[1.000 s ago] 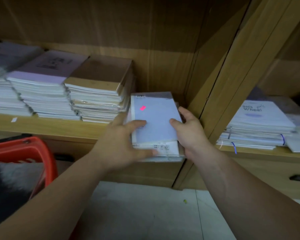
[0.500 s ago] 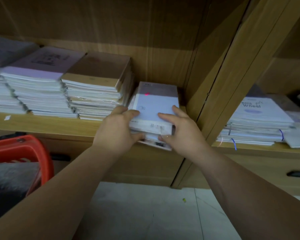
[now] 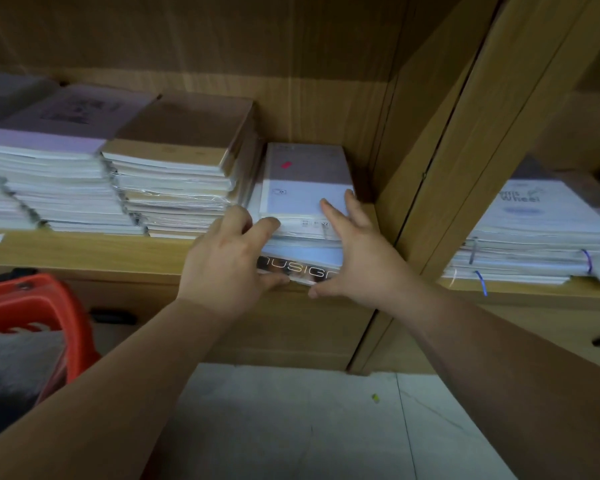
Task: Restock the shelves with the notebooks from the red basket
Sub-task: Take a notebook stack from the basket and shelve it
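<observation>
A small stack of pale lilac notebooks point(image 3: 303, 188) with a pink sticker lies on the wooden shelf point(image 3: 84, 249), at its right end beside the upright divider. My left hand point(image 3: 231, 261) grips the stack's front left corner, thumb under the bottom notebook. My right hand point(image 3: 355, 252) holds the front right corner, fingers spread over the top cover. The bottom notebook, printed with silver letters, sticks out past the shelf edge. The red basket point(image 3: 45, 306) stands at lower left, only partly in view.
Taller stacks of brown-covered notebooks point(image 3: 184, 157) and lilac-covered ones point(image 3: 52, 150) fill the shelf to the left. Another stack point(image 3: 537, 233) sits in the right bay past the divider point(image 3: 440, 161). Drawers with dark handles lie below; pale tiled floor underneath.
Both hands have pushed the lilac stack further back onto the shelf, and it now rests deeper between the brown stack and the divider. The hands have shifted to its front corners.
</observation>
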The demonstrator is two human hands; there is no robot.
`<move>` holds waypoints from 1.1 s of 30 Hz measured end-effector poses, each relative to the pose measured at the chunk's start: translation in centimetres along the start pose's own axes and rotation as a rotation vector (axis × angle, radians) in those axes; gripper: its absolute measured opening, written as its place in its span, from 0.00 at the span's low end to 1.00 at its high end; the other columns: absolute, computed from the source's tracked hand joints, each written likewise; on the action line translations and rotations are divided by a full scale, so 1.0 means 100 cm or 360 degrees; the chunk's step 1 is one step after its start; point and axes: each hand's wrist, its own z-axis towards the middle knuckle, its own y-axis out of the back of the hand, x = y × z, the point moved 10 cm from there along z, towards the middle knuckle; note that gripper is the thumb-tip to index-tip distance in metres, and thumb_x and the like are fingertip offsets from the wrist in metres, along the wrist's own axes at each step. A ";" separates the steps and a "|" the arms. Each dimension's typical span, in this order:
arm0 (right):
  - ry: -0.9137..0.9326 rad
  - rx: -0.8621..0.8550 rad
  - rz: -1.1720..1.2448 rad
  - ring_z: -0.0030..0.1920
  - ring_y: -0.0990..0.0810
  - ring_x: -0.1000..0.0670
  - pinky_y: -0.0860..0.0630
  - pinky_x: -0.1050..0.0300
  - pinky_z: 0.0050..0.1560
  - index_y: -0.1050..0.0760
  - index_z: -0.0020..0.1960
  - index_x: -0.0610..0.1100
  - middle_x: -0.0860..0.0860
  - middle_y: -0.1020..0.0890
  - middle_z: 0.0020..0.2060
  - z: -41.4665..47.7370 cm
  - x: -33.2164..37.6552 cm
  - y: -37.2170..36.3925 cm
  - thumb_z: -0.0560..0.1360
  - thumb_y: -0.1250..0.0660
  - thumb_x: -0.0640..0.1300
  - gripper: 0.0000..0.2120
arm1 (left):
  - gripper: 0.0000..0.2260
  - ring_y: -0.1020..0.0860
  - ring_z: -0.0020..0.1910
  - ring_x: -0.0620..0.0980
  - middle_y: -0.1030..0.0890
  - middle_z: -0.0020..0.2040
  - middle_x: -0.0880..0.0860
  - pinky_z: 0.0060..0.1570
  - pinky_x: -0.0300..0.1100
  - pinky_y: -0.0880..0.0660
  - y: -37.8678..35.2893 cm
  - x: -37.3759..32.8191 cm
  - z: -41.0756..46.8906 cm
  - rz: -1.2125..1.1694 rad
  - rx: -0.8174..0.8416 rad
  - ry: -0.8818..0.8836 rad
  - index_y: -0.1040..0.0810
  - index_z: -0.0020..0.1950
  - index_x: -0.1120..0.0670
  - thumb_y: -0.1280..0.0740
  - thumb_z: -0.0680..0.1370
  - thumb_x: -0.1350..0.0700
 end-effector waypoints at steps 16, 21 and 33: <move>-0.0098 -0.0309 0.1062 0.66 0.24 0.57 0.27 0.63 0.66 0.37 0.79 0.56 0.61 0.26 0.65 0.024 -0.018 0.005 0.67 0.18 0.37 0.47 | 0.20 0.20 0.38 0.62 0.24 0.57 0.58 0.29 0.47 0.28 -0.011 -0.016 0.036 0.0361 0.0031 -0.0075 0.20 0.56 0.54 0.21 0.69 0.49; -0.0232 -0.0284 0.1692 0.57 0.18 0.56 0.21 0.51 0.61 0.33 0.73 0.62 0.60 0.18 0.58 0.031 -0.022 0.002 0.80 0.31 0.49 0.24 | 0.23 0.16 0.40 0.62 0.18 0.61 0.59 0.33 0.52 0.20 -0.003 -0.022 0.032 0.0035 -0.0203 -0.0175 0.16 0.58 0.54 0.19 0.66 0.49; -0.0509 -0.0310 0.1953 0.70 0.24 0.49 0.31 0.41 0.73 0.33 0.77 0.59 0.54 0.23 0.71 0.035 -0.040 -0.019 0.79 0.38 0.62 0.28 | 0.06 0.19 0.45 0.55 0.18 0.52 0.54 0.47 0.42 0.24 -0.011 -0.018 0.048 -0.0458 -0.0283 0.0035 0.16 0.47 0.57 0.23 0.73 0.57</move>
